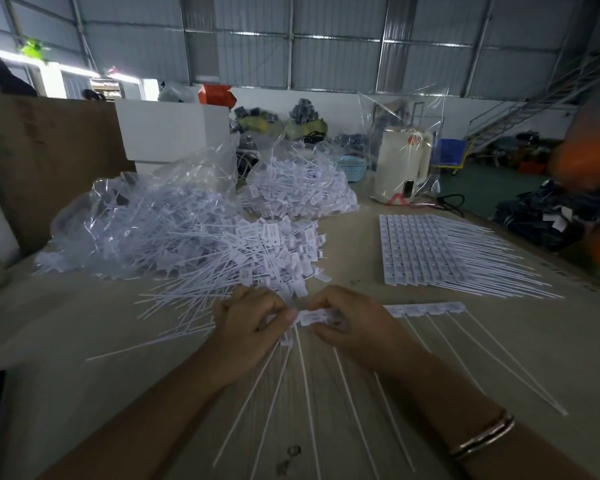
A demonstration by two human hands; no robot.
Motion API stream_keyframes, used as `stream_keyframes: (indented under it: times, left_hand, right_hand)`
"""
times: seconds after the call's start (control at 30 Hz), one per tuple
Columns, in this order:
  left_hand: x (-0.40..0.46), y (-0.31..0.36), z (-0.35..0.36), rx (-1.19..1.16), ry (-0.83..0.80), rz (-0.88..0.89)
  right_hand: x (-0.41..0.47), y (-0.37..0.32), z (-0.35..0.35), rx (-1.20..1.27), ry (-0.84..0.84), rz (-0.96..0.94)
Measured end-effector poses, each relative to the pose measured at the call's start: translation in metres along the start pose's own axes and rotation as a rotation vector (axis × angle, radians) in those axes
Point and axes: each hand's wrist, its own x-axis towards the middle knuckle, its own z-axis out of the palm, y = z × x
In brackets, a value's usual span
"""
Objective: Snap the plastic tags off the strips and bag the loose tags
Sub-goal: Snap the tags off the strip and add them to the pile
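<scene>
Both hands meet at the table's near middle; the left hand curls around a bunch of loose white plastic tags, thin tails fanning toward the camera; the right hand pinches the white plastic strip of joined tags, which runs rightward along the pale tabletop; behind lies a heap of separated white tags spilling from a clear plastic bag; further right, a flat stack of unbroken white strips; a metal bangle circles the right wrist.
</scene>
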Motion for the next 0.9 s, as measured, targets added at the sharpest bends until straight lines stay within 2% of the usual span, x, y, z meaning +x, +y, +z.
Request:
stream_keyframes:
  times: [0.17, 0.27, 0.37, 0.43, 0.5, 0.57, 0.7, 0.77, 0.9]
  left_hand:
    - [0.004, 0.001, -0.008, 0.006, 0.023, 0.178]
    - [0.000, 0.000, -0.012, 0.007, 0.101, 0.231]
    - [-0.002, -0.005, -0.016, 0.093, 0.113, 0.151]
    - [-0.002, -0.007, -0.012, 0.293, 0.069, 0.091]
    - [-0.002, -0.005, -0.006, 0.381, 0.107, 0.028]
    - [0.000, 0.001, 0.000, 0.274, 0.144, -0.032]
    - [0.006, 0.007, 0.007, 0.015, -0.017, -0.006]
    - [0.007, 0.005, 0.006, -0.083, 0.041, -0.022]
    - [0.005, 0.001, 0.002, -0.010, 0.006, -0.037]
  right_hand:
    - [0.002, 0.001, -0.001, 0.063, -0.021, -0.021]
    - [0.000, 0.013, -0.012, 0.144, 0.032, 0.143]
    - [-0.006, 0.022, -0.021, 0.098, 0.064, 0.200]
    - [-0.006, 0.013, -0.013, 0.089, 0.034, 0.177]
    - [-0.002, 0.001, -0.001, 0.075, 0.052, 0.106]
    - [0.002, -0.009, 0.006, 0.038, 0.082, 0.024]
    - [0.002, -0.014, 0.006, 0.122, 0.071, -0.048]
    - [-0.002, -0.009, -0.001, 0.174, 0.021, -0.043]
    - [-0.003, 0.002, -0.003, -0.038, 0.012, -0.006]
